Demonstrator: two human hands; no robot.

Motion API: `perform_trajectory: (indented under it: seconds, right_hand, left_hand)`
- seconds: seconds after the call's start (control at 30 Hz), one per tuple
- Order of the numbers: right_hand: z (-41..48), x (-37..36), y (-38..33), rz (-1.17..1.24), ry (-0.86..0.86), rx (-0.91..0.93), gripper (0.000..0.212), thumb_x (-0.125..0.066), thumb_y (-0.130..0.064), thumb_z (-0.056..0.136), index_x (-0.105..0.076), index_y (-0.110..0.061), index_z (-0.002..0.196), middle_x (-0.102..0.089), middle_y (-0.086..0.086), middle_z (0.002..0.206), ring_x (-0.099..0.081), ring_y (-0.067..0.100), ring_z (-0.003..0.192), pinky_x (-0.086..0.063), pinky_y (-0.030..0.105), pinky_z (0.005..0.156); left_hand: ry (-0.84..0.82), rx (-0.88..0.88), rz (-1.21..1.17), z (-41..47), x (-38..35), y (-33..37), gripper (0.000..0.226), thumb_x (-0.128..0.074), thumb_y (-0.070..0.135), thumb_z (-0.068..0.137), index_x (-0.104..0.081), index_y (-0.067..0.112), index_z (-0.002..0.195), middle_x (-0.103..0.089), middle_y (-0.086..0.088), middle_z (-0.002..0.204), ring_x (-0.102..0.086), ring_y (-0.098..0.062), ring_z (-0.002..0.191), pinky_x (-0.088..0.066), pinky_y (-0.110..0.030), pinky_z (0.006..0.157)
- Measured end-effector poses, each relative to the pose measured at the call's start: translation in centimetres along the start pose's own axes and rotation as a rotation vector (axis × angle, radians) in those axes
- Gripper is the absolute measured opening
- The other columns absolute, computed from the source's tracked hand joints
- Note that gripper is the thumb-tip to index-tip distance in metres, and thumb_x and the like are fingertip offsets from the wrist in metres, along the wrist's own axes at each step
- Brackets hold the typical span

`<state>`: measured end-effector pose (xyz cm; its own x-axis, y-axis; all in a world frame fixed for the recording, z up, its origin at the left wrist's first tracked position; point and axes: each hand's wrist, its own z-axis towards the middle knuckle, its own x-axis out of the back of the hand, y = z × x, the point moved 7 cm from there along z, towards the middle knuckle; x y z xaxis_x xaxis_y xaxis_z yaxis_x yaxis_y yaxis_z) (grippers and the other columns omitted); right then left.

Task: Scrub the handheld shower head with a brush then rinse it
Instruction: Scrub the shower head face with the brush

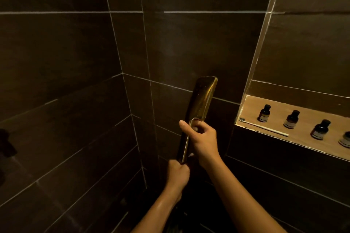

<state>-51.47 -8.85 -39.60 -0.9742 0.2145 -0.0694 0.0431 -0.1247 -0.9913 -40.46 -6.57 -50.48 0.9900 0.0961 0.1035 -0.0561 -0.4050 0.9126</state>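
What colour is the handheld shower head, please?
Gold, a shiny metallic finish: the shower head, seen from the head view.

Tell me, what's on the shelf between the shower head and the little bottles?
A white toothbrush lies in the niche, between the gold shower head and the dark bottles, seen from the head camera.

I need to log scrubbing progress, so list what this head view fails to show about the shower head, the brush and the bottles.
- Shower head spray face: turned away, only its gold back and edge show.
- Handle: lower end covered by the left hand, neck by the right hand.
- Toothbrush bristles: too small to judge.
- Bottles: labels unreadable; the rightmost is cut by the frame edge.
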Motion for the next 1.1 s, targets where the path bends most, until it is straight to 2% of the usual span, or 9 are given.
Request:
perform_trajectory:
  seconds: [0.23, 0.33, 0.43, 0.57, 0.63, 0.73, 0.83, 0.9, 1.1]
  right_hand:
    - [-0.2, -3.7, 0.6, 0.396, -0.304, -0.189, 0.034, -0.065, -0.038, 0.087, -0.069, -0.007, 0.101, -0.075, 0.005, 0.086, -0.071, 0.014, 0.082, -0.058, 0.024, 0.072]
    - [-0.2, -4.4, -0.8, 0.059, -0.26, -0.041, 0.036, -0.074, -0.044, 0.083, -0.073, -0.018, 0.108, -0.078, -0.004, 0.096, -0.074, 0.004, 0.089, -0.059, 0.019, 0.073]
    - [-0.2, -4.3, -2.2, -0.352, -0.048, 0.152, 0.044, -0.085, -0.057, 0.07, -0.07, -0.037, 0.106, -0.073, -0.014, 0.098, -0.069, -0.003, 0.092, -0.056, 0.016, 0.077]
    - [-0.9, -5.5, -3.4, -0.381, 0.009, 0.237, 0.036, -0.085, -0.044, 0.079, -0.071, -0.035, 0.11, -0.074, -0.015, 0.094, -0.071, -0.004, 0.087, -0.057, 0.013, 0.07]
    - [-0.6, -6.3, -3.0, -0.288, -0.087, 0.192, 0.023, -0.078, -0.031, 0.089, -0.071, -0.033, 0.111, -0.078, -0.008, 0.097, -0.073, 0.001, 0.091, -0.061, 0.021, 0.078]
    - [-0.8, -8.0, -2.1, 0.019, -0.338, 0.073, 0.021, -0.061, -0.012, 0.101, -0.073, -0.015, 0.117, -0.079, 0.006, 0.109, -0.075, 0.017, 0.104, -0.059, 0.031, 0.088]
    - [-1.8, -9.0, -2.2, 0.188, -0.445, -0.013, 0.025, -0.051, -0.01, 0.105, -0.07, -0.011, 0.121, -0.077, 0.013, 0.113, -0.074, 0.023, 0.107, -0.061, 0.035, 0.09]
    - [-2.0, -9.3, -2.5, 0.152, -0.425, 0.005, 0.024, -0.053, -0.013, 0.104, -0.071, -0.014, 0.12, -0.078, 0.008, 0.112, -0.074, 0.021, 0.107, -0.061, 0.036, 0.091]
    - [-2.4, -8.7, -3.7, -0.306, -0.081, 0.265, 0.043, -0.086, -0.051, 0.071, -0.075, -0.03, 0.106, -0.077, -0.011, 0.094, -0.074, 0.0, 0.091, -0.062, 0.024, 0.08]
  left_hand:
    - [-0.24, -0.008, -0.088, -0.4, 0.7, 0.6, 0.005, -0.068, 0.02, 0.088, -0.067, 0.021, 0.093, -0.054, 0.005, 0.056, -0.045, -0.007, 0.042, -0.031, -0.021, 0.039]
    - [-0.186, 0.006, -0.194, -0.1, 2.0, 0.5, 0.025, -0.073, 0.032, 0.086, -0.062, 0.025, 0.107, -0.072, -0.004, 0.092, -0.063, -0.015, 0.07, -0.044, -0.024, 0.055]
    - [-0.091, 0.01, -0.216, 0.0, 3.6, 0.8, 0.034, -0.074, 0.036, 0.085, -0.056, 0.021, 0.11, -0.069, -0.01, 0.103, -0.065, -0.022, 0.09, -0.054, -0.034, 0.075]
    - [-0.018, -0.034, -0.156, 0.0, 5.8, 1.6, 0.021, -0.07, 0.022, 0.089, -0.055, 0.013, 0.101, -0.064, -0.012, 0.103, -0.063, -0.018, 0.085, -0.053, -0.03, 0.072]
    - [-0.071, -0.002, -0.17, -0.7, 6.2, 1.9, 0.051, -0.076, 0.036, 0.082, -0.052, 0.011, 0.12, -0.062, -0.013, 0.12, -0.063, -0.025, 0.105, -0.052, -0.037, 0.088]
    - [-0.148, -0.07, -0.232, -0.8, 6.3, 2.4, 0.11, -0.084, 0.071, 0.042, -0.056, 0.018, 0.134, -0.069, -0.013, 0.123, -0.065, -0.035, 0.115, -0.05, -0.049, 0.099]
    - [-0.15, -0.014, -0.165, -0.9, 7.1, 2.1, 0.067, -0.081, 0.051, 0.071, -0.058, 0.022, 0.127, -0.061, -0.027, 0.129, -0.052, -0.051, 0.125, -0.041, -0.062, 0.102]
    - [-0.137, -0.031, -0.172, -0.8, 8.1, 2.5, 0.046, -0.074, 0.038, 0.084, -0.058, 0.018, 0.121, -0.064, -0.025, 0.122, -0.056, -0.047, 0.122, -0.048, -0.056, 0.096]
    - [0.018, -0.059, -0.223, -0.6, 10.0, 2.4, 0.023, -0.065, 0.024, 0.094, -0.051, 0.014, 0.108, -0.065, -0.014, 0.11, -0.066, -0.029, 0.102, -0.054, -0.037, 0.079]
